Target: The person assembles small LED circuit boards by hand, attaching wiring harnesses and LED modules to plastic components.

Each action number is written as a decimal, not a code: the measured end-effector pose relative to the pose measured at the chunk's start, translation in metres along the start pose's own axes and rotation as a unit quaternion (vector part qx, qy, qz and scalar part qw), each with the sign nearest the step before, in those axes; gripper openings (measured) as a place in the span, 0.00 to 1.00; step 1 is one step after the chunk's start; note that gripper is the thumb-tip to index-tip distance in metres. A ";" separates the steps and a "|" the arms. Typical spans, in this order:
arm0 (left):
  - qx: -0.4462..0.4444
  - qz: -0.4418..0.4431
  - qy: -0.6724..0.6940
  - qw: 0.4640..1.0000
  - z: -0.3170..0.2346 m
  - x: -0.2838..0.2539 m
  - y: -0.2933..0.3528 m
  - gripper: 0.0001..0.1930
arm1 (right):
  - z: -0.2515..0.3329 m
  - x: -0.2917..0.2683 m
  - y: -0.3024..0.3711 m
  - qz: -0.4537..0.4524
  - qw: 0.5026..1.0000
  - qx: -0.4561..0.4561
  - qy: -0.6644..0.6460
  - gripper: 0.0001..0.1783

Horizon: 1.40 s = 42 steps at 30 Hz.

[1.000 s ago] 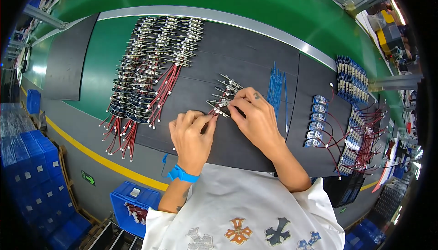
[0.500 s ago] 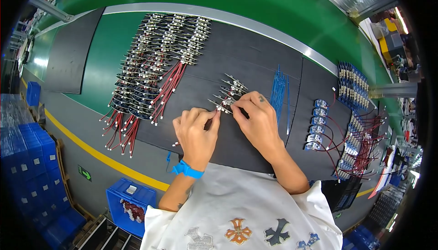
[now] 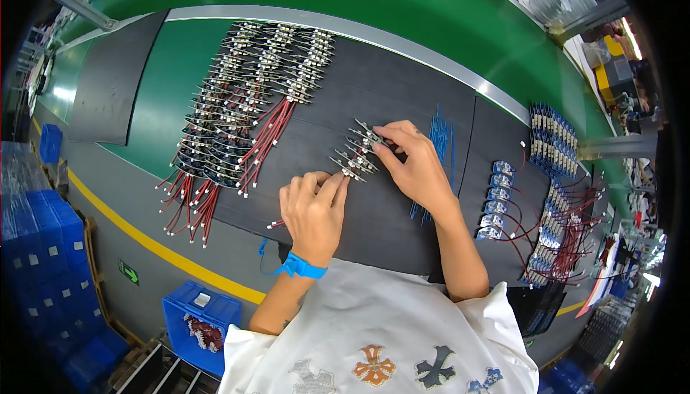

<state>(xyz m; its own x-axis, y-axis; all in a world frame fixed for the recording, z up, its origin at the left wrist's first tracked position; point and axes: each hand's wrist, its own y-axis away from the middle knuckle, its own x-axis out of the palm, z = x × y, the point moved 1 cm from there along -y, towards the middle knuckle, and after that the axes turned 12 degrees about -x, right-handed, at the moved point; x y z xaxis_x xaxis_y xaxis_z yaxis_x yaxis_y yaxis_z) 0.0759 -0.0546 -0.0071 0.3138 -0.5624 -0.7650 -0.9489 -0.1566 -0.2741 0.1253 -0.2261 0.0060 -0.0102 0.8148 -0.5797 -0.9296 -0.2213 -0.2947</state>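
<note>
Circuit boards [image 3: 355, 155] sit in a short row on the black mat [image 3: 381, 221], between our hands. Our right hand [image 3: 418, 168] touches the far boards' right ends, thumb and forefinger slightly parted — our left hand [image 3: 314, 211] bunches its fingertips at the near end. Whether either grips anything, we cannot tell.

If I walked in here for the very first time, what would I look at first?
You'd probably spot the big rows of small boards with red wires, left of the hands. Next might be the middle, where the left hand, with a blue wristband, and the right hand have their fingers at a shorter row of boards. A bright orange cross stands out on the white shirt at the bottom.
</note>
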 end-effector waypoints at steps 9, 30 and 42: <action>-0.026 -0.004 -0.016 1.000 0.011 -0.020 0.020 0.07 | 0.014 0.010 0.015 0.045 0.998 -0.035 -0.006 0.12; -0.056 -0.032 0.051 0.997 0.021 -0.022 0.032 0.07 | 0.035 0.020 0.018 0.091 0.988 -0.111 0.063 0.16; -0.108 -0.002 -0.046 0.993 0.023 -0.048 0.052 0.08 | 0.044 0.033 0.025 0.116 0.983 -0.140 0.018 0.17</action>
<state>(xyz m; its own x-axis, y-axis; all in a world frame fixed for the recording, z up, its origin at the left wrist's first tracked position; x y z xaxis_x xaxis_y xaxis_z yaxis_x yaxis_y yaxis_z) 0.0119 -0.0175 0.0023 0.3105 -0.4865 -0.8167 -0.9295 -0.3351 -0.1538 0.0851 -0.1815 0.0131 -0.1912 0.7068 -0.6811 -0.7664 -0.5410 -0.3463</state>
